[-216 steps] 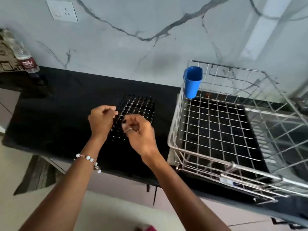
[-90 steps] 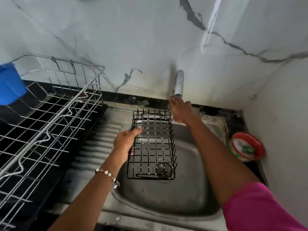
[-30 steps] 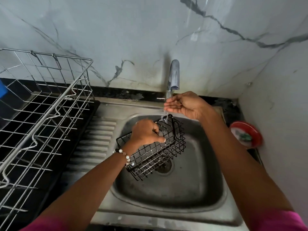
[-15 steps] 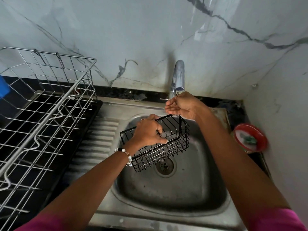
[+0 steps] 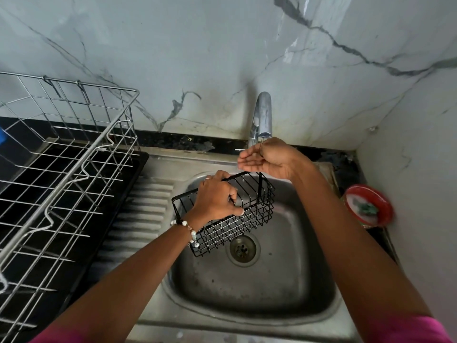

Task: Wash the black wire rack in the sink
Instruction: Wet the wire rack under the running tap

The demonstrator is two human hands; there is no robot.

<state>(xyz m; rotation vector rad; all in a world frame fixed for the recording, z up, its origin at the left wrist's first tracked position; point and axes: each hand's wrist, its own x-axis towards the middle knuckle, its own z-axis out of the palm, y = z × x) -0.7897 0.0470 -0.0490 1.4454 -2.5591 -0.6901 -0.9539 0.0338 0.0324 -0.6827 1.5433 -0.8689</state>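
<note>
Nearest the camera, two bare forearms reach out over the stainless steel sink [image 5: 249, 315], whose round drain [image 5: 242, 248] sits at the middle of the basin. Above the drain, the left hand [image 5: 214, 198] holds the black wire rack [image 5: 243, 214] tilted in the air, its fingers [image 5: 236, 194] curled over the rack's near wall. Just beyond, the right hand [image 5: 268, 158] is cupped palm up, fingers relaxed and together, directly under the chrome tap [image 5: 262, 117]. On the black surface [image 5: 22, 134] to the left stands a silver wire dish drainer [image 5: 74, 154]; a red round container [image 5: 368, 205] lies at right.
</note>
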